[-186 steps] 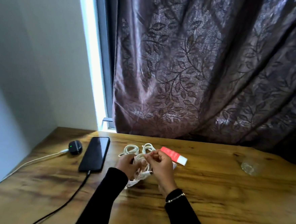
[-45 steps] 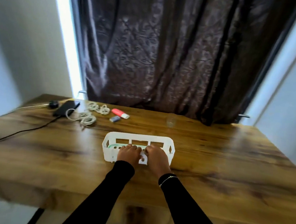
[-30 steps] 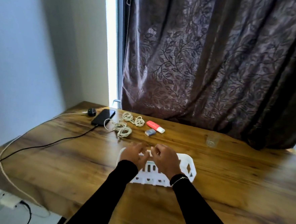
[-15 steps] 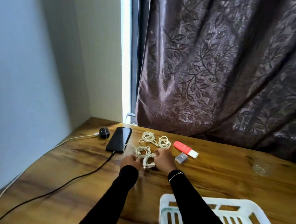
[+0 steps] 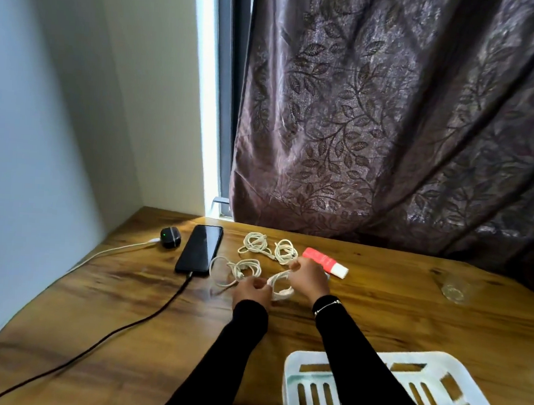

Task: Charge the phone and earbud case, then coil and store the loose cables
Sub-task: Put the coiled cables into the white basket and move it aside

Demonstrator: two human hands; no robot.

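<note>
Hands (image 5: 252,291) (image 5: 309,276) now grip one white cable coil (image 5: 280,287), lifted since earlier.

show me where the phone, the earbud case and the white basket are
phone (image 5: 200,249): head view, middle of its dark screen
earbud case (image 5: 170,237): head view, top of its black lid, beside the green light
white basket (image 5: 293,367): head view, near left corner of its rim
</note>
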